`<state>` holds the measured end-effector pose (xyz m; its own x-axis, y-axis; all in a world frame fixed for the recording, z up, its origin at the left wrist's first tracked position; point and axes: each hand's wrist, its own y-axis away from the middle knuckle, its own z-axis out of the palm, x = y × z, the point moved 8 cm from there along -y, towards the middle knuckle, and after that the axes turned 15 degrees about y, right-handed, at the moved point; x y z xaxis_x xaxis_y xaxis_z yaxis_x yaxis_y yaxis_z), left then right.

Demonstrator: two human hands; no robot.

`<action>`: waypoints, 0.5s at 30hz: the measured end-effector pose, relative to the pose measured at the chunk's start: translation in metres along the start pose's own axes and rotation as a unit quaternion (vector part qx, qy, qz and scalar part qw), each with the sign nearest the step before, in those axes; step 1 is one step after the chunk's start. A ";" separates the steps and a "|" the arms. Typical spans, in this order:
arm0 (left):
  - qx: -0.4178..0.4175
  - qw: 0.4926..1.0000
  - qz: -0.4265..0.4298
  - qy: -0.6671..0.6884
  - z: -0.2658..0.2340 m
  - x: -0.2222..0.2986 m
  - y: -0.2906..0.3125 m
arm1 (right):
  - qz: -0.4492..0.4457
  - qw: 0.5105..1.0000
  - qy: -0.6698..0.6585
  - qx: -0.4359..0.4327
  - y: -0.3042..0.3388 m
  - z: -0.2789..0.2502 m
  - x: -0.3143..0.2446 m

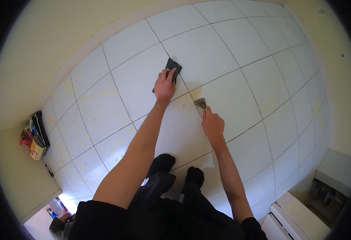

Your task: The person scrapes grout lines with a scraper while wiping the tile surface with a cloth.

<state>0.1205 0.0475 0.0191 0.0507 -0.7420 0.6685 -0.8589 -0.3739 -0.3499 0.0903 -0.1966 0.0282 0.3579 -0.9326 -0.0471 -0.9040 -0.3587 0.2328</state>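
Legs: black trousers and dark socks (162, 162), nearest the camera, planted on the tiled floor (223, 52) as the person bends forward.
Left hand: the left hand (165, 85) lies palm down with fingers curled over a dark cloth (172, 69), pressing it flat against the floor just left of a grout line.
Right hand: the right hand (212, 125) is closed around the handle of a scraper (200, 104), whose metal blade touches the grout joint just beside the cloth.
Progress: yellowish spots (103, 93) still mark the tiles to the left; the tiles near the hands and farther back look mostly clean, so by my reading a good share is done and the left side is left.
Left wall: paint cans (36, 147) and a flat dark item stand on the floor against the yellow wall, well apart from the hands.
Lower right: a white ledge (303, 208); what sits behind it is too blurred to tell.
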 end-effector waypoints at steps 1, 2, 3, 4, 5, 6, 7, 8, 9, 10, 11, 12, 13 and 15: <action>-0.007 1.000 -0.003 -0.008 0.002 0.000 0.001 | 0.008 1.000 0.007 -0.028 0.000 -0.003 -0.002; -0.015 1.000 -0.005 -0.016 0.002 0.000 0.001 | 0.018 0.998 0.014 -0.056 0.001 -0.003 -0.004; -0.012 1.000 0.000 -0.013 0.001 -0.001 -0.001 | 0.016 0.998 0.015 -0.057 -0.003 -0.002 -0.008; -0.014 1.000 0.000 -0.010 0.002 -0.002 -0.001 | 0.020 0.999 0.005 -0.048 -0.008 -0.003 -0.011; -0.010 1.000 0.005 -0.006 0.002 -0.001 -0.001 | 0.024 0.999 -0.005 -0.039 -0.010 -0.004 -0.012; -0.006 1.000 0.011 -0.002 0.003 0.000 -0.001 | 0.028 0.999 -0.003 -0.040 -0.008 -0.006 -0.010; -0.007 1.000 0.014 -0.001 0.002 0.001 -0.002 | 0.015 0.998 0.019 -0.054 -0.008 -0.007 -0.012; -0.008 1.000 0.006 0.001 0.002 0.001 -0.002 | 0.003 0.997 0.042 -0.069 -0.007 -0.007 -0.015; -0.008 1.000 -0.002 0.004 0.002 0.000 -0.002 | 0.006 0.997 0.041 -0.068 -0.009 -0.008 -0.017; -0.009 1.000 0.002 0.007 0.003 0.001 -0.003 | 0.008 0.998 0.035 -0.045 -0.014 -0.012 -0.019; -0.011 1.000 0.001 0.005 0.004 0.001 -0.004 | 0.010 0.999 0.029 -0.021 -0.016 -0.016 -0.019; -0.014 1.000 0.000 0.004 0.005 0.001 -0.004 | 0.015 0.999 0.030 -0.019 -0.012 -0.018 -0.015; -0.012 1.000 0.004 0.003 0.004 0.001 -0.004 | 0.004 0.999 0.036 -0.026 -0.007 -0.018 -0.016; -0.016 1.000 -0.012 -0.007 0.003 -0.004 -0.004 | -0.008 0.999 0.040 -0.029 -0.011 -0.021 -0.021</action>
<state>0.1256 0.0504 0.0160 0.0786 -0.7406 0.6673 -0.8734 -0.3739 -0.3121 0.0975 -0.1722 0.0475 0.3909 -0.9201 0.0253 -0.8841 -0.3677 0.2882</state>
